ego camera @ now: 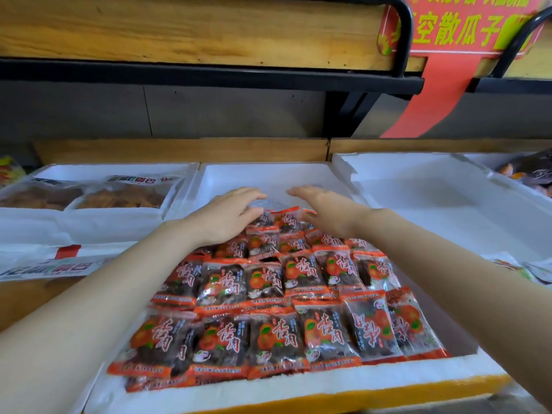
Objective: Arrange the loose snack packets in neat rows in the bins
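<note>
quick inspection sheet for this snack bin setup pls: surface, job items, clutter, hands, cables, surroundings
surface: white foam bin in the middle, its far end bare
job's things: orange-and-clear snack packets in overlapping rows, filling the near part of that bin
clutter: large clear bags of brown snacks in the left bin; a few loose packets at the right edge
grippers: left hand and right hand both open, fingers straight, at the far row of packets
cables: nothing seen
surroundings: wooden shelf above; red sign with pale characters, top right
</note>
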{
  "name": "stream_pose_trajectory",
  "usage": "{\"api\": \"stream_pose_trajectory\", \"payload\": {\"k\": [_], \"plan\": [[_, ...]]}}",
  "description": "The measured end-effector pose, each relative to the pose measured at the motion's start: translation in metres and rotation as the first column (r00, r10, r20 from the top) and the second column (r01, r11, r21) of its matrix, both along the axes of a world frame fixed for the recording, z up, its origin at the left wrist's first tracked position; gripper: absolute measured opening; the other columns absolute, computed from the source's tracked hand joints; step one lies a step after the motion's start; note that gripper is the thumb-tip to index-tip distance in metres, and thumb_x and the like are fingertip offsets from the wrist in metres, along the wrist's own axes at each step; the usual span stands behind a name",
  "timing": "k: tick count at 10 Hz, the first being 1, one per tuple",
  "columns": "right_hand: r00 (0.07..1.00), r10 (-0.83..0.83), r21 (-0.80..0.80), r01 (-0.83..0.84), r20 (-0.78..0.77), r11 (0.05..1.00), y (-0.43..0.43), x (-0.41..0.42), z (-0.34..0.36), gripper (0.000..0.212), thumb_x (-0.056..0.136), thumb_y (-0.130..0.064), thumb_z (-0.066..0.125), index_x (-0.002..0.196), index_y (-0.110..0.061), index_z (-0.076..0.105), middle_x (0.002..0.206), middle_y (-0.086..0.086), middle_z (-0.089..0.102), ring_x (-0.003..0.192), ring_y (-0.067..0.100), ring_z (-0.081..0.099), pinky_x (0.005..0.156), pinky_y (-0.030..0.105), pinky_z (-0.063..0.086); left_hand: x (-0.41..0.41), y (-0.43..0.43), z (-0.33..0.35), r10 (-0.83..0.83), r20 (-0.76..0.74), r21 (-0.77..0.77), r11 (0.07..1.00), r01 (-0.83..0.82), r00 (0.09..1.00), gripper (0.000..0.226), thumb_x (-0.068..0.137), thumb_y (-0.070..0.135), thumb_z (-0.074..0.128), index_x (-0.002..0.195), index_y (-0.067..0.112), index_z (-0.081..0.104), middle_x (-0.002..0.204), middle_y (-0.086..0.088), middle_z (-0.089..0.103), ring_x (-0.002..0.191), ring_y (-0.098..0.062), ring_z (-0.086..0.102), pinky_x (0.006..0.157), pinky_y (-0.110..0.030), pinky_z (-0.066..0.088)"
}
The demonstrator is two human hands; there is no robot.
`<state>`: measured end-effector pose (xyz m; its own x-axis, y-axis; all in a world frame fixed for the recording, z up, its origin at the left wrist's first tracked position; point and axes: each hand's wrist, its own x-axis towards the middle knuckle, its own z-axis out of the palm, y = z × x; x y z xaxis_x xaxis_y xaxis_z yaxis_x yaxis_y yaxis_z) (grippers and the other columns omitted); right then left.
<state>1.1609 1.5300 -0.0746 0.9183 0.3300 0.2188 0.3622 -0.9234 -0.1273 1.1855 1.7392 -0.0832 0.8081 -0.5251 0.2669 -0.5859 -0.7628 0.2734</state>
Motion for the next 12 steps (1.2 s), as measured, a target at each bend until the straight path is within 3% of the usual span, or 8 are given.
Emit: {"api": "stream_pose_trajectory", "payload": {"k": [1,2,3,6,7,8,10,12], "plan": [[0.989,-0.018,-0.236,-0.017,-0.145,0.972,0.013,0.033,-0.009,0.061,0.101,-0.035,0.035,0.151,-0.016,0.007,0.159,0.003,0.004,0.146,0.020,0.002,0.116,0.032,0.005,0.036,-0.002,-0.004,0.035,-0.006,0.174,0.984,-0.033,0.999,0.048,0.105,0.036,0.030,0.152,0.022,0.029,0.161,0.000,0.021,0.149,-0.016,0.013,0.119,-0.035,0.011],[0.973,-0.049,-0.301,-0.022,-0.225,0.954,0.016,0.046,-0.015,0.064,0.101,-0.039,0.032,0.151,-0.013,0.000,0.159,0.004,-0.002,0.146,0.021,-0.003,0.117,0.034,0.004,0.053,-0.006,-0.010,0.042,-0.056,0.292,0.956,-0.023,0.998,0.053,0.105,0.042,0.024,0.155,0.026,0.018,0.164,0.003,0.007,0.151,-0.015,0.001,0.120,-0.037,0.002],[0.962,-0.053,-0.259,-0.019,-0.268,0.966,0.012,0.057,-0.023,0.066,0.101,-0.041,0.028,0.151,-0.012,-0.005,0.159,0.004,-0.005,0.146,0.020,-0.004,0.117,0.034,0.002,0.068,-0.010,-0.024,0.037,-0.129,0.370,0.929,0.014,0.991,0.058,0.103,0.049,0.021,0.156,0.028,0.009,0.164,0.004,0.003,0.151,-0.016,0.002,0.122,-0.039,0.002],[0.958,-0.031,-0.166,-0.018,-0.285,0.986,0.004,0.057,-0.028,0.067,0.099,-0.048,0.022,0.151,-0.016,-0.006,0.159,0.003,-0.003,0.146,0.021,-0.007,0.117,0.034,-0.002,0.063,-0.007,-0.032,0.093,-0.153,0.358,0.933,-0.032,0.984,0.063,0.102,0.052,0.020,0.156,0.028,0.000,0.164,-0.001,0.001,0.150,-0.022,0.002,0.121,-0.043,0.009],[0.968,-0.094,-0.094,0.074,-0.231,0.993,-0.004,0.055,-0.025,0.070,0.097,-0.054,0.017,0.151,-0.015,-0.005,0.159,0.003,-0.007,0.145,0.023,-0.011,0.116,0.037,-0.004,0.063,-0.007,-0.033,0.094,-0.147,0.360,0.932,-0.036,0.985,0.063,0.102,0.052,0.020,0.156,0.027,0.000,0.164,-0.001,0.001,0.150,-0.024,0.002,0.121,-0.043,0.009],[0.953,-0.135,-0.109,0.108,-0.273,0.988,-0.011,0.056,-0.028,0.071,0.096,-0.054,0.015,0.151,-0.011,-0.001,0.158,0.006,-0.005,0.146,0.021,-0.006,0.117,0.035,-0.002,0.064,-0.006,-0.034,0.097,-0.152,0.357,0.933,-0.036,0.984,0.063,0.102,0.052,0.020,0.156,0.027,-0.001,0.164,-0.001,0.000,0.151,-0.024,0.000,0.121,-0.043,0.008],[0.935,-0.081,0.075,0.113,-0.346,0.991,-0.012,0.055,-0.030,0.067,0.097,-0.053,0.020,0.150,-0.011,0.018,0.157,0.008,0.018,0.143,0.021,0.019,0.115,0.032,0.013,0.062,-0.005,-0.033,0.102,-0.149,0.363,0.931,-0.042,0.984,0.063,0.101,0.052,0.021,0.156,0.027,0.001,0.164,-0.003,0.003,0.151,-0.025,0.002,0.122,-0.045,0.009],[0.990,-0.067,0.233,0.036,0.126,0.972,0.000,0.031,0.014,0.051,0.097,-0.042,0.039,0.141,-0.016,0.037,0.143,0.006,0.043,0.125,0.022,0.047,0.104,0.030,0.032,0.044,-0.005,-0.016,0.128,0.081,0.357,0.922,-0.149,0.988,0.051,0.104,0.044,0.028,0.150,0.020,0.030,0.151,-0.008,0.035,0.139,-0.026,0.029,0.114,-0.039,0.022]]}}
